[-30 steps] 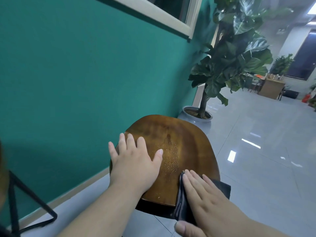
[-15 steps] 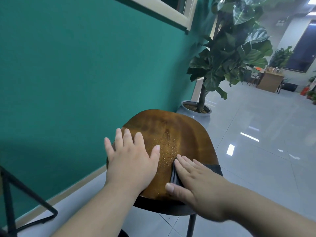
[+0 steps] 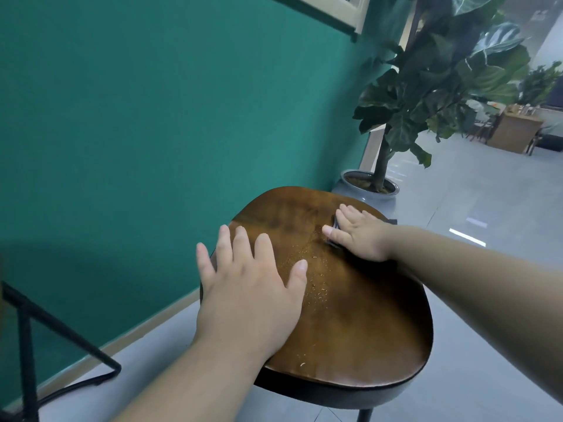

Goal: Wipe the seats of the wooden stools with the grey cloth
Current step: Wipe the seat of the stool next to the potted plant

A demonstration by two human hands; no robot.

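Stool seat (image 3: 350, 315): dark-stained wood, rounded, on a black frame with one leg showing at the lower edge; it stands just beside the wall, filling the lower middle of the view.
Wall (image 3: 152, 132): teal, running along the left, with a pale window frame at the top and a light skirting strip where it meets the floor.
Floor (image 3: 457, 208): glossy grey tiles, with bright reflections off to the right.
Plant (image 3: 441, 80): tall, broad-leaved, in a grey pot on the floor beyond the far edge of the seat.
Left hand (image 3: 246, 293): flat on the near-left part of the seat, palm down, fingers spread — the grip is apart and clamps nothing.
Right hand (image 3: 359, 236): stretched to the far right part of the seat, pressed palm-down on the cloth with fingers extended; the grip lies flat on the fabric, not closed round it.
Grey cloth (image 3: 334, 224): mostly hidden under the right hand — dark edges show by the fingers and thumb, and one corner shows at the seat's far right rim.
Crumbs (image 3: 313, 269): fine pale specks scattered on the seat between the two hands, with a stray fleck near the front edge.
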